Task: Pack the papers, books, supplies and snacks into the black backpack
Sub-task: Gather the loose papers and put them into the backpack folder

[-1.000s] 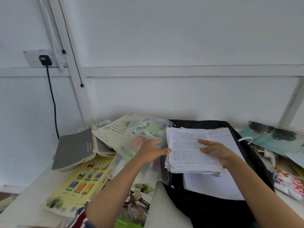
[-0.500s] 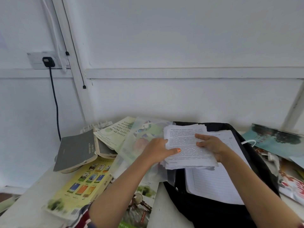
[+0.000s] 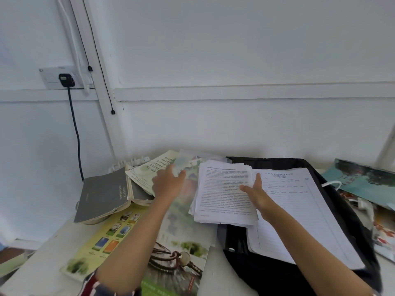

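The table (image 3: pixel 42 248) was crowded, with bare top showing only at the near left corner and in a narrow strip between the magazine (image 3: pixel 181 242) and the backpack (image 3: pixel 267 272). The backpack lay flat on the right half, its far edge close to the wall and its near end running out of view at the bottom. A lined pad (image 3: pixel 299 210) lay on it and covered most of its middle, leaving a black border along the far and right edges.

The magazine lay left of the backpack, its near edge hanging over the front of the table. A yellow booklet (image 3: pixel 100 246) lay beside it on the left, partly under a grey book (image 3: pixel 102 193) at the far left. At the far right a teal book (image 3: pixel 363 180) sat just beyond the backpack's right edge.

The papers (image 3: pixel 222 199), a thick and uneven stack, overlapped the left edge of the pad and the left rim of the backpack, with their left side over the magazine. The right hand (image 3: pixel 258 197) grasped the stack at its right edge, with a digit laid across the top sheet. The left hand (image 3: pixel 166 184) was apart from the stack, to its left, reaching far toward a clear sleeve (image 3: pixel 183 163). It was blurred, so I cannot tell whether it gripped the sleeve or only touched it.
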`<control>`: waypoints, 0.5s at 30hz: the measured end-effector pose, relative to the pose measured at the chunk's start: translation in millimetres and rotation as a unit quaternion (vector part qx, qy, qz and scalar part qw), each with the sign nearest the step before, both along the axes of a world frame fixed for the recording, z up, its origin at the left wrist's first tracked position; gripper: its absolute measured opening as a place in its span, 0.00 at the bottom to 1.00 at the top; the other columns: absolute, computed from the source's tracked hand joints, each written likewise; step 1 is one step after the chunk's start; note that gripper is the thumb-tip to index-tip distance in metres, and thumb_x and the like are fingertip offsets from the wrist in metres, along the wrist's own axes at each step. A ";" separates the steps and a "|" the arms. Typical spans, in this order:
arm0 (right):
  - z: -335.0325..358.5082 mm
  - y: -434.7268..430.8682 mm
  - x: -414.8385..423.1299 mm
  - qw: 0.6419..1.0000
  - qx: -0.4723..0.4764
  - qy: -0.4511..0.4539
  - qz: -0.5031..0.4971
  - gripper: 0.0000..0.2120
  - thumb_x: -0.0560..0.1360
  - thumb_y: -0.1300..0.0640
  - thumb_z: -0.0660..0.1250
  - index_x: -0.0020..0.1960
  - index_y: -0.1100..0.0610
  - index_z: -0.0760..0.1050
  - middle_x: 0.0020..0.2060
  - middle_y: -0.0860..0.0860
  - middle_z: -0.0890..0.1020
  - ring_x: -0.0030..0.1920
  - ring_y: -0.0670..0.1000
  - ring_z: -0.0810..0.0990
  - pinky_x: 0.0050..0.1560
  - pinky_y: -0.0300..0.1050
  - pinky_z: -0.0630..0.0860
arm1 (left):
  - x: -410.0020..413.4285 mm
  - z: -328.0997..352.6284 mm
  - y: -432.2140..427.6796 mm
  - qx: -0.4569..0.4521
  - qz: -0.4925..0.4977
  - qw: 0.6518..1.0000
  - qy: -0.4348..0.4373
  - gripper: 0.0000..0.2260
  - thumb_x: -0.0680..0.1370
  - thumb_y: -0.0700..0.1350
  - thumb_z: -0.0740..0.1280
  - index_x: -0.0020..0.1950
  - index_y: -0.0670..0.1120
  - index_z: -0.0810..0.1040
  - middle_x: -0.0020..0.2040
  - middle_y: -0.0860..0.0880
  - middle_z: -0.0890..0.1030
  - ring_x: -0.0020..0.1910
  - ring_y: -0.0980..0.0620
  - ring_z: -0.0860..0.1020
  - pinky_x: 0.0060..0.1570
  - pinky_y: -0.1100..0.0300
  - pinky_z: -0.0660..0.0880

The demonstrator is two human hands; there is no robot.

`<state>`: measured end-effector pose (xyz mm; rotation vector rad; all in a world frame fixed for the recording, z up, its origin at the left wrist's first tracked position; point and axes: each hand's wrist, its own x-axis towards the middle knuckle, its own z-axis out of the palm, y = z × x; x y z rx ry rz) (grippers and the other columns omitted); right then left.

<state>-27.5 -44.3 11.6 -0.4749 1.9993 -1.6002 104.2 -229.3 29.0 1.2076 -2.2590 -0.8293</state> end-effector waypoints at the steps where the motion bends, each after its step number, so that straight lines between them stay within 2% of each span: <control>1: 0.7 -0.9 0.2 1.000 0.007 0.005 -0.002 0.34 0.80 0.60 0.57 0.76 0.52 0.38 0.72 0.54 0.62 0.68 0.56 0.65 0.65 0.51 0.62 | 4.8 -3.7 -7.3 0.019 0.009 0.999 -0.035 0.25 0.78 0.57 0.59 0.74 0.52 0.60 0.70 0.41 0.64 0.68 0.39 0.64 0.63 0.48 0.65; 4: 0.9 -3.5 1.0 1.000 0.014 -0.012 -0.002 0.31 0.80 0.62 0.57 0.76 0.53 0.45 0.69 0.56 0.66 0.61 0.54 0.69 0.61 0.50 0.64 | 11.2 -16.5 -18.6 0.055 -0.008 0.996 -0.068 0.27 0.77 0.56 0.60 0.75 0.57 0.55 0.70 0.41 0.64 0.68 0.39 0.63 0.64 0.48 0.65; 7: -1.7 -5.4 0.0 0.997 -0.015 -0.069 -0.009 0.33 0.78 0.63 0.58 0.76 0.51 0.44 0.69 0.57 0.67 0.62 0.57 0.71 0.64 0.54 0.68 | 10.3 -22.0 -24.5 0.057 -0.027 0.996 -0.070 0.29 0.76 0.57 0.62 0.75 0.58 0.55 0.71 0.44 0.66 0.69 0.40 0.64 0.65 0.50 0.63; 10: -1.0 -7.3 3.9 0.992 -0.058 -0.113 0.013 0.34 0.78 0.65 0.58 0.76 0.50 0.44 0.69 0.58 0.68 0.57 0.55 0.74 0.56 0.50 0.70 | 9.3 -19.4 -25.7 0.077 -0.036 0.995 -0.057 0.32 0.73 0.56 0.65 0.74 0.57 0.56 0.71 0.46 0.67 0.69 0.41 0.65 0.66 0.49 0.65; 12: -1.2 -8.0 7.2 0.992 -0.063 -0.110 0.019 0.33 0.78 0.66 0.57 0.76 0.51 0.44 0.70 0.57 0.66 0.57 0.55 0.73 0.56 0.49 0.69 | 10.6 -17.2 -25.9 0.091 -0.042 0.994 -0.037 0.33 0.72 0.54 0.67 0.74 0.55 0.58 0.70 0.45 0.67 0.67 0.41 0.67 0.65 0.47 0.67; 14: -1.4 -7.0 9.7 0.996 -0.031 -0.079 0.008 0.32 0.78 0.67 0.57 0.76 0.51 0.47 0.70 0.56 0.65 0.62 0.57 0.70 0.55 0.49 0.66 | 13.1 -13.3 -26.5 0.112 -0.047 0.993 -0.009 0.34 0.71 0.52 0.69 0.74 0.51 0.59 0.69 0.45 0.68 0.64 0.42 0.70 0.63 0.47 0.70; 15: -1.3 -6.5 10.9 0.998 -0.009 -0.060 0.003 0.32 0.78 0.68 0.56 0.76 0.52 0.49 0.69 0.56 0.66 0.60 0.57 0.71 0.53 0.48 0.67 | 13.5 -12.2 -27.7 0.124 -0.045 0.991 0.009 0.34 0.71 0.50 0.69 0.74 0.50 0.59 0.69 0.45 0.68 0.64 0.42 0.71 0.62 0.50 0.71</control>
